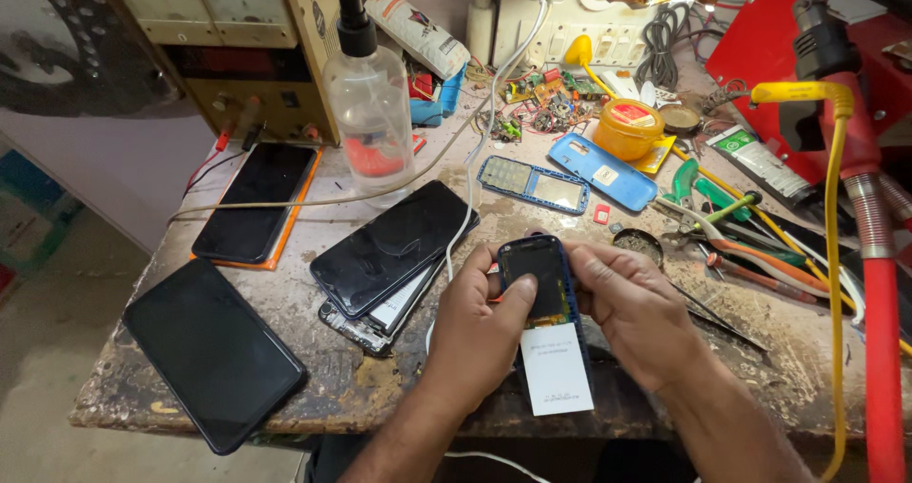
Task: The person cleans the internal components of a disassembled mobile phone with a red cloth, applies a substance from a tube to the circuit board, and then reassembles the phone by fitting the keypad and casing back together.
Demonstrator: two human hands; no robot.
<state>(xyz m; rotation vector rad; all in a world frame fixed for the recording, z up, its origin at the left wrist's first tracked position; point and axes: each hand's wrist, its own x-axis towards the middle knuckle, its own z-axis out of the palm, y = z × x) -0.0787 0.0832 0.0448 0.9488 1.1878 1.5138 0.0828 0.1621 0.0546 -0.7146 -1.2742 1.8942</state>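
Observation:
A small blue phone body [538,279] with a dark screen is held upright over the worn workbench [313,388]. My left hand [475,326] grips its left side, thumb pressed on the screen. My right hand [632,312] clasps its right edge. A white card [557,369] sticks out below the phone between my hands. The phone's blue front frame [532,184] and blue back cover [601,171] lie apart on the bench beyond.
Several black smartphones lie at left, one stacked pair [389,250] beside my left hand. A clear spray bottle [369,98], a power supply box [228,46], an orange tub [629,128], pliers and tweezers [731,231], a white cable [475,179], and a red-and-yellow tool [860,160] crowd the bench.

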